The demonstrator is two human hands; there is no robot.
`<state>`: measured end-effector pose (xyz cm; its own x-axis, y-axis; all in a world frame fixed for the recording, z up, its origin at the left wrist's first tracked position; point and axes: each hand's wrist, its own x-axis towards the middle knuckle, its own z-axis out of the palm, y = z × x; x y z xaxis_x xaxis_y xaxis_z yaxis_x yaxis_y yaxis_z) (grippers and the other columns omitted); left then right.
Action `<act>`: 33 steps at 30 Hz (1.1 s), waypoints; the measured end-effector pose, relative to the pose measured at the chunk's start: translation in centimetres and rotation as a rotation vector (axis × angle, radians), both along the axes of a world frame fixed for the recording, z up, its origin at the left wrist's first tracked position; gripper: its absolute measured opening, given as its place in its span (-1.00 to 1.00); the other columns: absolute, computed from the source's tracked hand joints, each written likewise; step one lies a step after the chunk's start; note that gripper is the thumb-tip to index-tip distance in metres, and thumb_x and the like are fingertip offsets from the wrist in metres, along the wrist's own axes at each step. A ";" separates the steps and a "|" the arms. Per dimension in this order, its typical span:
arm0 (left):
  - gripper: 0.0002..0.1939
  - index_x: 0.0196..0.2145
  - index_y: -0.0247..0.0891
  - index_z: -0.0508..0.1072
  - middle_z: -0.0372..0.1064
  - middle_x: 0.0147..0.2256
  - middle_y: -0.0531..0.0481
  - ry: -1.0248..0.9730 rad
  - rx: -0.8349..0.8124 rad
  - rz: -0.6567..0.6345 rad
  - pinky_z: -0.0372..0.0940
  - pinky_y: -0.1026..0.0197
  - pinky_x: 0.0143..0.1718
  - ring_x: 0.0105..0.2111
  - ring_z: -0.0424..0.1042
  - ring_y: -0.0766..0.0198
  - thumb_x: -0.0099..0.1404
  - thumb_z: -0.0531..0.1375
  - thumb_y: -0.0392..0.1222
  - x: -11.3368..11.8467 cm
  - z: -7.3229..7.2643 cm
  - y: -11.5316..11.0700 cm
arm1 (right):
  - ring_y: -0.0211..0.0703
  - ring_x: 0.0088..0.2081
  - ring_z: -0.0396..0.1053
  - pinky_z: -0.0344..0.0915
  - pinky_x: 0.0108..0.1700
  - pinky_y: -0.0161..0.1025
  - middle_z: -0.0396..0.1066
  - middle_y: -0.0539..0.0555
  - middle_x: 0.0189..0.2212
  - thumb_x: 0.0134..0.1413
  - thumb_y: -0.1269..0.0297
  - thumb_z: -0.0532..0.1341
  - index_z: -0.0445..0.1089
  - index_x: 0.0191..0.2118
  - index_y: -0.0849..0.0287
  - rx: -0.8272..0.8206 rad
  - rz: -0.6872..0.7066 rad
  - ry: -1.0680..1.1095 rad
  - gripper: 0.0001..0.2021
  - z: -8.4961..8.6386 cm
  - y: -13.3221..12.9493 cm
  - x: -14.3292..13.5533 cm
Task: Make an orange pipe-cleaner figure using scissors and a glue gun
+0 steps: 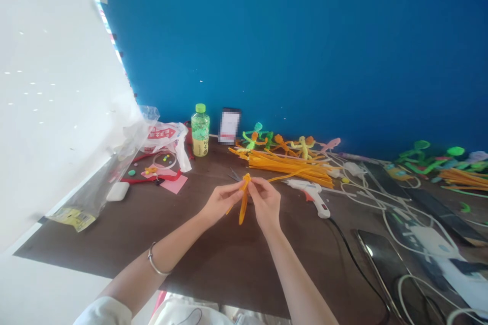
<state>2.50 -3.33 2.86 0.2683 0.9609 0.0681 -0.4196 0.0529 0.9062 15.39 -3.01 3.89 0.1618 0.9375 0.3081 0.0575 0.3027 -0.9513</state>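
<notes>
Above the middle of the dark table, my left hand (225,200) and my right hand (264,200) meet at a bent orange pipe cleaner (243,209). Fingers and thumb of each hand pinch it near its curled top. Its folded strands hang down between the hands. Just behind the hands lies a pair of scissors (234,175), mostly hidden by my left fingers. Beyond them is a bundle of orange pipe cleaners (293,166). A white glue gun (311,195) lies to the right of my right hand.
A drink bottle (200,133) and a propped phone (229,126) stand by the blue wall. Pipe-cleaner figures (304,147) sit behind the bundle. Plastic bags (168,137) and a white case (118,191) lie left. Tangled white cables and a black phone (389,264) occupy the right.
</notes>
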 end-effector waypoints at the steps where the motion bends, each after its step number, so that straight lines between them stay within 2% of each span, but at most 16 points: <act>1: -0.59 -0.15 -0.21 0.47 0.42 -0.16 -0.09 0.007 0.001 0.004 0.21 0.04 -0.02 -0.14 0.35 0.14 0.01 0.27 -0.09 0.0 -0.2 0.1 | -0.16 -0.41 0.39 0.36 -0.38 -0.22 0.43 0.06 -0.42 -0.08 0.16 0.24 0.39 -0.34 0.16 -0.032 0.015 0.015 -0.80 0.1 0.0 0.0; 8: -0.67 -0.17 -0.17 0.49 0.38 -0.20 -0.05 0.019 0.045 0.047 0.26 0.18 -0.14 -0.19 0.33 0.24 0.04 0.26 -0.15 -0.3 -0.7 0.6 | -0.22 -0.39 0.35 0.33 -0.30 -0.24 0.39 0.01 -0.43 -0.14 0.25 0.26 0.35 -0.35 0.14 -0.021 0.102 -0.006 -0.83 -0.1 0.3 -0.1; 14: -0.69 -0.21 -0.22 0.50 0.37 -0.26 -0.05 -0.033 -0.016 -0.005 0.28 0.19 -0.24 -0.29 0.36 0.29 0.03 0.27 -0.18 -0.5 -0.4 0.7 | -0.24 -0.33 0.36 0.32 -0.26 -0.26 0.36 -0.01 -0.40 -0.16 0.26 0.30 0.33 -0.30 0.11 -0.068 0.181 0.189 -0.77 -1.1 0.9 0.4; 18: -0.73 -0.24 -0.24 0.51 0.41 -0.30 -0.07 -0.078 -0.065 -0.047 0.28 0.13 -0.20 -0.33 0.38 0.29 0.06 0.25 -0.15 -0.7 -1.0 1.0 | -0.24 -0.35 0.34 0.32 -0.28 -0.27 0.37 -0.01 -0.41 -0.20 0.27 0.32 0.35 -0.35 0.14 -0.141 0.262 0.186 -0.78 -0.9 1.0 0.5; 21: -0.78 -0.30 -0.25 0.52 0.35 -0.16 -0.11 -0.025 0.033 0.009 0.23 0.09 -0.06 -0.14 0.34 0.19 0.07 0.24 -0.13 -0.7 -1.4 1.2 | -0.27 -0.41 0.33 0.31 -0.31 -0.29 0.36 -0.04 -0.47 -0.23 0.27 0.34 0.36 -0.41 0.15 -0.192 0.284 0.162 -0.80 -0.6 0.9 0.5; 23: -0.79 -0.33 -0.25 0.52 0.29 -0.10 -0.12 0.061 0.118 0.070 0.22 0.11 -0.03 -0.07 0.29 0.15 0.06 0.24 -0.13 -0.6 -1.4 1.2 | -0.28 -0.44 0.32 0.31 -0.32 -0.29 0.36 -0.05 -0.49 -0.22 0.25 0.33 0.36 -0.44 0.15 -0.212 0.291 0.181 -0.82 -0.6 0.9 0.4; 28: -0.76 -0.30 -0.29 0.46 0.36 -0.23 -0.12 0.217 0.230 0.172 0.29 0.11 -0.12 -0.18 0.36 0.19 0.04 0.26 -0.17 -0.1 -1.0 0.8 | -0.27 -0.42 0.34 0.30 -0.34 -0.30 0.37 -0.04 -0.48 -0.19 0.25 0.32 0.33 -0.45 0.16 -0.221 0.326 0.275 -0.83 -0.8 0.8 0.3; 33: -0.77 -0.28 -0.27 0.44 0.39 -0.23 -0.12 0.305 0.262 0.200 0.36 0.17 -0.27 -0.21 0.39 0.18 0.07 0.23 -0.16 0.0 -0.8 0.5 | -0.26 -0.43 0.36 0.30 -0.38 -0.29 0.37 -0.06 -0.43 -0.15 0.27 0.30 0.22 -0.36 0.08 -0.170 0.311 0.331 -0.77 -0.7 0.7 0.0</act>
<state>2.52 -2.86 2.08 0.1249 0.9568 0.2625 -0.1098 -0.2497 0.9621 15.38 -2.34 3.21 -0.0708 0.9896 0.1255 -0.3248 0.0961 -0.9409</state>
